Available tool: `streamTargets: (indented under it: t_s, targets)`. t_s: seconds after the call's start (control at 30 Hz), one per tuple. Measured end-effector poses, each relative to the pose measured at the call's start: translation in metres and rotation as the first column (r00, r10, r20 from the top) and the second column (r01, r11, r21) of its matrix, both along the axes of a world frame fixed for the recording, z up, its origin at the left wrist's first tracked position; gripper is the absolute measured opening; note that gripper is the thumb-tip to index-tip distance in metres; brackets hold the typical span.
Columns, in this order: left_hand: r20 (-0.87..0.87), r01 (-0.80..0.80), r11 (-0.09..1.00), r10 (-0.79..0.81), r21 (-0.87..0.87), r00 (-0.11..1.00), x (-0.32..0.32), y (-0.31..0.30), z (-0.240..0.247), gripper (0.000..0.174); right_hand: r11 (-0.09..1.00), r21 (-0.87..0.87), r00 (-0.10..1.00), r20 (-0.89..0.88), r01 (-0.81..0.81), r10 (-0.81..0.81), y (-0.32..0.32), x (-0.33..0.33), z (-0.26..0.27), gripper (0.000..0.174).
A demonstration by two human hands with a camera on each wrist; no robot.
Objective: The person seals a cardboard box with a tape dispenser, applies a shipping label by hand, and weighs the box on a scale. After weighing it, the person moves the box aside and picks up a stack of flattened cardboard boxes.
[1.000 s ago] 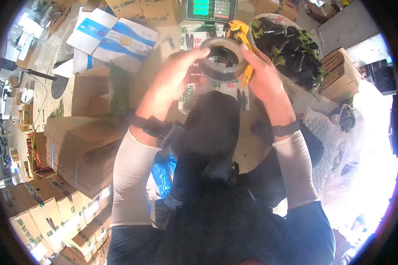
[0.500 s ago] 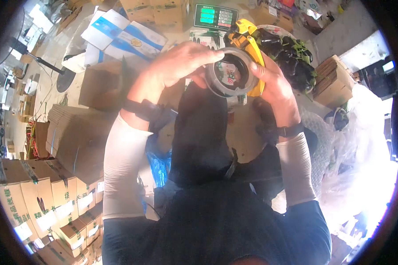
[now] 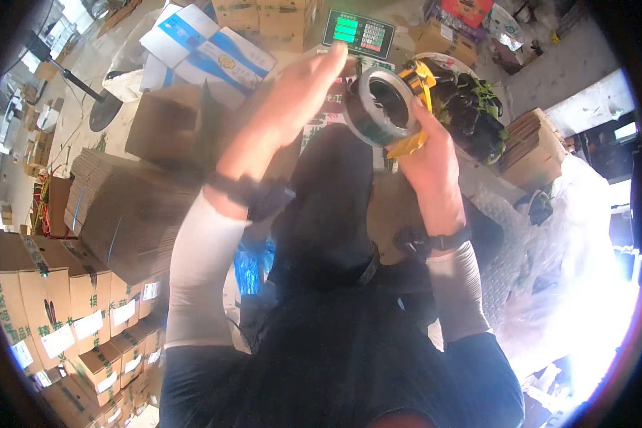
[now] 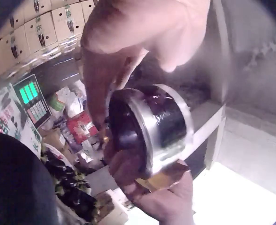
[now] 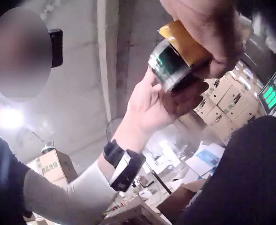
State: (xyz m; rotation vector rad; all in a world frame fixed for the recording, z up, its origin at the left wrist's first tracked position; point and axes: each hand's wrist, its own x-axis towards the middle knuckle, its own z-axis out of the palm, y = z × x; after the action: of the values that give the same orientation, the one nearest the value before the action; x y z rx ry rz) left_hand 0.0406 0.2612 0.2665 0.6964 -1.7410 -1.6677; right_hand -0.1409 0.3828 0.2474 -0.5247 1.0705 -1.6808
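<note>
In the head view my right hand (image 3: 431, 167) grips a yellow tape dispenser (image 3: 422, 75) fitted with a wide roll of tape (image 3: 358, 114). The roll is tilted, its ring facing up and to the right. To its left is my left hand (image 3: 299, 96), thumb extended upward and apart from the rim. In the left wrist view the left hand (image 4: 142, 28) is above the shiny roll (image 4: 164, 124), while the right hand holds the dispenser from below. The right wrist view shows the left palm (image 5: 149, 103) beside the roll, its fingers partly hidden behind it.
A scale display (image 3: 360, 34) glows green beyond the hands. Right of it lies a basket of eggplants (image 3: 474, 107). A blue-and-white carton (image 3: 207, 50) and flattened cardboard (image 3: 121, 214) are on the left, with stacked boxes (image 3: 64, 307) below. Bubble wrap (image 3: 506, 235) hangs at right.
The left thumb has come off the roll's rim and the left hand has moved up and away. The roll and dispenser have turned in the right hand's grip and shifted right.
</note>
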Motion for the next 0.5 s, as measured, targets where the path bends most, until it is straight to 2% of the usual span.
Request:
streamTargets:
  t_s: [0.03,0.07,0.1,0.17,0.23,0.3,0.33,0.47,0.5]
  targets:
    - [-0.068,-0.054,0.996,0.049,-0.067,0.996,0.004,0.004,-0.007,0.062,1.000,0.004,0.999,-0.042,0.000,0.000,0.002,0.002,0.001,0.033]
    - [-0.013,-0.115,0.956,0.116,-0.271,0.993,0.008,0.016,-0.016,0.065,1.000,-0.011,0.996,0.083,-0.010,0.011,0.004,0.004,0.006,0.032]
    - [-0.064,-0.177,0.865,0.167,-0.469,0.984,0.010,0.029,-0.021,0.068,0.999,-0.025,0.978,0.206,-0.020,0.025,0.004,0.007,0.009,0.031]
    - [-0.169,-0.292,0.746,0.238,-0.599,0.956,0.008,0.049,-0.030,0.068,0.997,-0.072,0.968,0.251,0.011,0.008,0.001,0.013,0.007,0.035]
    - [-0.216,-0.342,0.749,0.265,-0.567,0.940,0.005,0.059,-0.031,0.066,0.987,-0.157,0.942,0.324,-0.033,0.083,0.001,0.015,0.000,0.036]
    - [-0.309,-0.424,0.669,0.292,-0.610,0.905,0.003,0.062,-0.033,0.062,0.986,-0.163,0.946,0.311,-0.042,0.091,0.001,0.020,-0.005,0.037]
    - [-0.336,-0.455,0.632,0.308,-0.627,0.890,0.002,0.062,-0.033,0.054,0.984,-0.173,0.948,0.305,-0.039,0.091,0.002,0.022,-0.007,0.037]
    - [-0.359,-0.476,0.647,0.316,-0.595,0.878,0.003,0.064,-0.038,0.043,0.987,-0.156,0.963,0.255,-0.046,0.085,0.005,0.027,-0.006,0.033]
    - [-0.378,-0.504,0.611,0.334,-0.611,0.863,0.003,0.064,-0.038,0.038,0.985,-0.170,0.972,0.225,-0.027,0.065,0.005,0.027,-0.007,0.035]
